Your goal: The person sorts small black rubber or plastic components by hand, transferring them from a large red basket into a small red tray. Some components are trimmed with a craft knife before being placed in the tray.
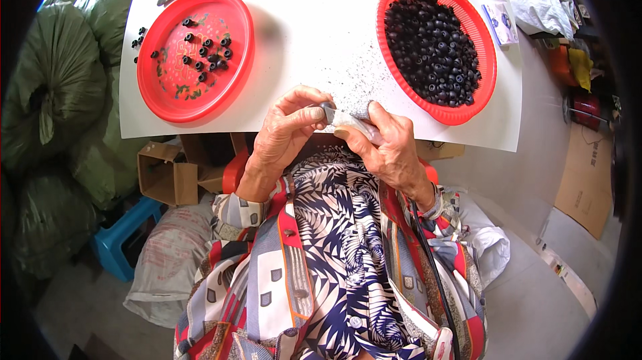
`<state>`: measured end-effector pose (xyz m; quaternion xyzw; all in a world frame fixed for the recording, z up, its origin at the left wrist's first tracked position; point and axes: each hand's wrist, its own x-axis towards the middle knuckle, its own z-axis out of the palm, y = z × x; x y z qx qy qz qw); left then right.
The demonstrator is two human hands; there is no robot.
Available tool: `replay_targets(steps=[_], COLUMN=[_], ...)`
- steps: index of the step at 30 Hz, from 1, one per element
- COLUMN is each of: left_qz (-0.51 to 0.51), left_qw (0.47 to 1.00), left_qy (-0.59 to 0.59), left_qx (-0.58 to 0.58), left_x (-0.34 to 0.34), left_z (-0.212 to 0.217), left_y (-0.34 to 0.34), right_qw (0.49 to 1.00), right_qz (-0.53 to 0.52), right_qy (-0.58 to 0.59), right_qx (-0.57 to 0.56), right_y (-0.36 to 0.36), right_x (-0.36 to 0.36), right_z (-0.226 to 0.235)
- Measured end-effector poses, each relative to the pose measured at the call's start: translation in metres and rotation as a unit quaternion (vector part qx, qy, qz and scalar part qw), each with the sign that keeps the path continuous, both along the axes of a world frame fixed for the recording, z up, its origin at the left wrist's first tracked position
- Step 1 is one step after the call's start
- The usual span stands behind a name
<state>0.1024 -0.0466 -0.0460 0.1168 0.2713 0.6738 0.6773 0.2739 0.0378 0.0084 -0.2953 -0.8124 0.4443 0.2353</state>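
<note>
While the left hand (284, 126) pinches a small dark piece (327, 106) near the frame's centre, the right hand (396, 146) grips a pale tool (350, 121), its long axis slanting, narrow end pointing upper-left toward the piece.

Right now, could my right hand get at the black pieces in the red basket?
Probably yes: the red basket of black pieces lies open just beyond your right hand, with nothing visible between, though that hand holds a pale object.
</note>
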Motion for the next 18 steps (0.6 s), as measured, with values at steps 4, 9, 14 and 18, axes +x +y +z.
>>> replay_targets(steps=[4,9,14,18], left_qz=[0.007,0.023,0.022,0.024], left_qw=[1.000,0.999,0.999,0.999], left_qy=[0.015,0.034,0.028,0.036], left_qx=[0.004,0.008,-0.005,0.001], left_x=[-0.0001,0.0012,0.0011,-0.0005], left_z=[-0.0012,-0.0002,0.0023,0.0012], left_y=[0.0000,0.0009,0.0004,0.0003], right_qw=[1.000,1.000,1.000,1.000], right_qz=[0.003,0.003,0.008,0.011], right_qy=[-0.012,-0.013,0.006,0.010], right_qx=[0.009,0.014,0.021,0.016], right_y=[0.0009,0.0002,0.0005,0.0004], right_x=[-0.0002,0.0001,-0.0008,-0.0021], right_z=[0.0027,-0.0004,-0.0005,-0.0016])
